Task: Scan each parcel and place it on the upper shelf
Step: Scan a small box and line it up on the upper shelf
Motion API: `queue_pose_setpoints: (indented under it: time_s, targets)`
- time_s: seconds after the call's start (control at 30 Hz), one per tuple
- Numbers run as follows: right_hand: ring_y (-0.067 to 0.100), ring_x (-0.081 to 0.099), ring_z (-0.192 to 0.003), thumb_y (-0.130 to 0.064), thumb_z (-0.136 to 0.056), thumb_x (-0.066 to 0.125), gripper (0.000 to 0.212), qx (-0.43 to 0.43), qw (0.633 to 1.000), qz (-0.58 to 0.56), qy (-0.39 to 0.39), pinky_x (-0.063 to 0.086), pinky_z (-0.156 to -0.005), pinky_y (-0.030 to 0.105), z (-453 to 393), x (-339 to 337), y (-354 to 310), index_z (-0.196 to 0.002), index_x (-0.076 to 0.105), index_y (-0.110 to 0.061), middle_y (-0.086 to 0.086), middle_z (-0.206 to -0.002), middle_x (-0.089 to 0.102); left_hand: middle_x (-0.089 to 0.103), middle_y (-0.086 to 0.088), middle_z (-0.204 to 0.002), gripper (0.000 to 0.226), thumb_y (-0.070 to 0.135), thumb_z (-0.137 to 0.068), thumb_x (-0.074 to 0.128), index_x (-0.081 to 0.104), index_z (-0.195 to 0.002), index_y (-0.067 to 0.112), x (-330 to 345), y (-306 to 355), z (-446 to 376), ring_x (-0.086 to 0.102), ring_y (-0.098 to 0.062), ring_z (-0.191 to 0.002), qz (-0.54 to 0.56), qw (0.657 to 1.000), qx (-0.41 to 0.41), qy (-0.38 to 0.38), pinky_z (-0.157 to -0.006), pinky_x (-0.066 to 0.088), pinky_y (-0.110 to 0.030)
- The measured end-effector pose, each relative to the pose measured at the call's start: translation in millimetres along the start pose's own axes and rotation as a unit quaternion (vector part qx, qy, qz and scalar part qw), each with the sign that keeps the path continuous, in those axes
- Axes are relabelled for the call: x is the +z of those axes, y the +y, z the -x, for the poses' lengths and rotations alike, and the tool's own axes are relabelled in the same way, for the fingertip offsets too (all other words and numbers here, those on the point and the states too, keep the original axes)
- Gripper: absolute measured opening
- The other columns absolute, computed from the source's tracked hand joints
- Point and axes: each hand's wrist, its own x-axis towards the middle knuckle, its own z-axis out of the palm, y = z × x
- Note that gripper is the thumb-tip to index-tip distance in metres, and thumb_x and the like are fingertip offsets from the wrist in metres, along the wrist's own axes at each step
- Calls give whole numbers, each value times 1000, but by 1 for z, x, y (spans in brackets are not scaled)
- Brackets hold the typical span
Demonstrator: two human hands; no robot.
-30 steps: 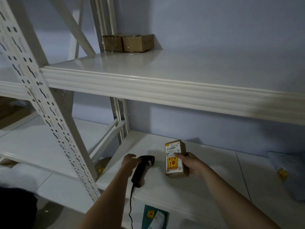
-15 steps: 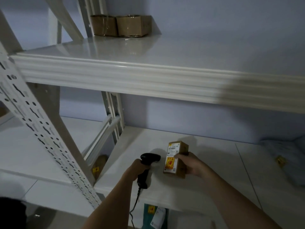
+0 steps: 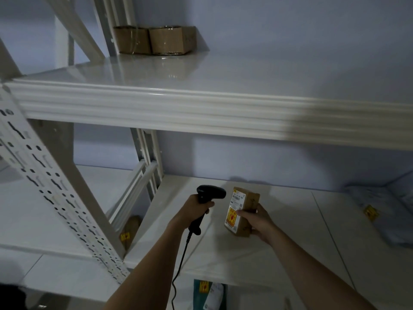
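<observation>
Here, low in the middle of the frame, the left hand [image 3: 194, 209] is clenched round the handle of a black scanner [image 3: 206, 202], its head turned toward the parcel [image 3: 242, 211] just beside it. The right hand [image 3: 257, 222] grasps that small brown box and stands it upright over the lower shelf [image 3: 290, 231], label facing the scanner, presumably so the code reads cleanly. At upper left, two boxes [image 3: 154, 40] already sit on the upper shelf [image 3: 201, 72].

Glossy white metal upper shelf [image 3: 201, 70]; matt brown cardboard parcel [image 3: 248, 206]; black plastic scanner [image 3: 210, 193].
</observation>
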Motion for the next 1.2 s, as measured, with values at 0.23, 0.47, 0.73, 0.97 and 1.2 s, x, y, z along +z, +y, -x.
queue_pose_setpoints:
  time_s: [0.23, 0.47, 0.73, 0.97, 1.2]
  targets:
    - [19, 66, -91, -16, -80, 81, 48, -10, 1000, -19, 17, 55, -61, 33, 6, 0, -1, -119, 55, -27, -2, -106, 67, 61, 6, -57, 18, 28, -83, 67, 63, -71, 15, 1, 8, 6, 55, -10, -57, -48, 997, 30, -46, -68, 44, -27]
    - [17, 65, -89, -17, -80, 82, 50, -5, 999, -23, 25, 56, -59, 34, 15, 3, -4, -122, 55, -24, -4, -102, 65, 61, 7, -57, 13, 26, -82, 67, 66, -76, 15, 2, 11, 7, 55, -11, -57, -50, 997, 36, -46, -66, 44, -27]
    - [21, 66, -91, -17, -83, 79, 46, -15, 1000, -15, 18, 58, -65, 37, 27, 1, -10, -123, 55, -19, 3, -111, 67, 61, -1, -78, 20, 15, -84, 67, 64, -102, 6, -6, 6, 17, 58, -16, -76, -38, 998, 21, -34, -75, 46, -27]
    - [30, 69, -101, -20, -87, 74, 43, 19, 999, -35, 19, 57, -90, 51, 31, -1, -16, -127, 62, -11, 11, -112, 73, 62, -19, -91, 23, -4, -82, 68, 62, -104, -7, -11, -42, 20, 62, -33, -85, 45, 993, -99, 34, -80, 51, -40]
    - [29, 70, -103, -29, -91, 68, 36, 64, 995, -80, -19, 55, -96, 48, 42, 1, -4, -122, 66, -11, 9, -107, 76, 70, -20, -103, 33, 19, -79, 78, 71, -105, -1, -7, -75, 17, 66, -33, -98, -14, 980, -155, 122, -88, 55, -40]
